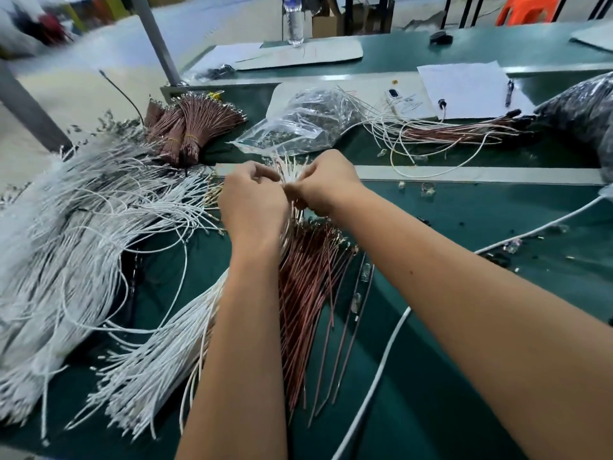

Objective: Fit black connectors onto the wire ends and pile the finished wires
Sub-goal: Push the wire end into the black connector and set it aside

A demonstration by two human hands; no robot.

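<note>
1. The left hand and right hand each pinch wire ends above the brown wires on the worktop.
2. Finished wires, black-tipped, lie far right; the white wires at left look mostly undone.
3. The clear bag holds small parts, too blurred to identify.

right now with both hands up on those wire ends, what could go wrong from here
1. Both hands, left and right, pinch wire ends above the loose brown wires; a tug could drag neighbours along and tangle them.
2. The white wires sprawl right beside the brown ones, so the piles may mix.
3. Small loose parts scattered on the green table could get swept off by a forearm.
</note>
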